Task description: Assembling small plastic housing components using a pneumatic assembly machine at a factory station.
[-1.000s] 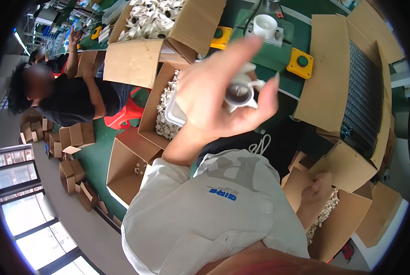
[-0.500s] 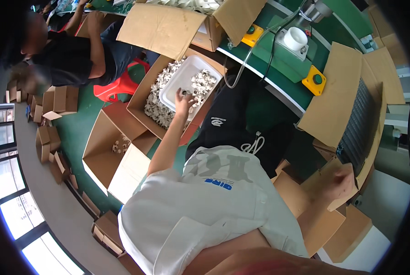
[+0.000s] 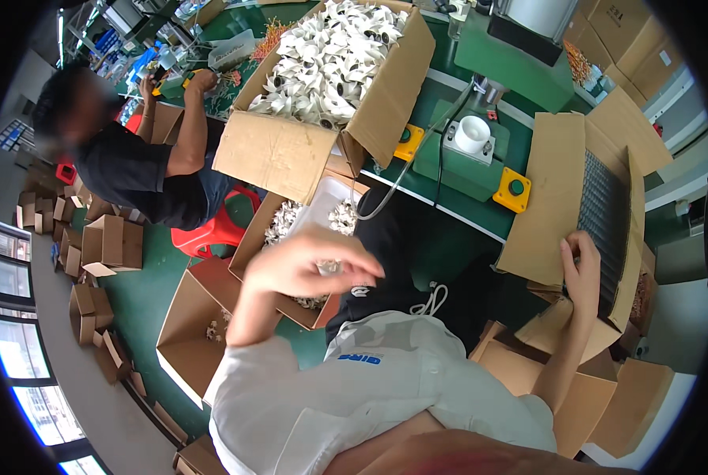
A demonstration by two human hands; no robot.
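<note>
My left hand (image 3: 306,265) is raised in front of my shirt, above the box of small white parts. Its fingers are bent and smeared by motion, so I cannot make out whether anything is in them. Beneath it, a white plastic tray (image 3: 322,202) with small white parts (image 3: 343,217) rests in a cardboard box, partly hidden by the hand. My right hand (image 3: 582,269) is at the near left edge of a tall cardboard box (image 3: 540,198) holding dark grey ridged rows (image 3: 602,218). Its thumb and fingers are apart, with nothing visible between them.
A green bench press with a white round cup fixture (image 3: 472,134) stands ahead, between two yellow button boxes (image 3: 511,190). A big open box of white plastic parts (image 3: 330,59) sits left of it. A person (image 3: 144,158) works at the left by a red stool (image 3: 219,229).
My left hand has left the tray and come up and nearer to me. My right hand has moved up to the ridged rows in the box. The view has shifted, showing more of the bench.
</note>
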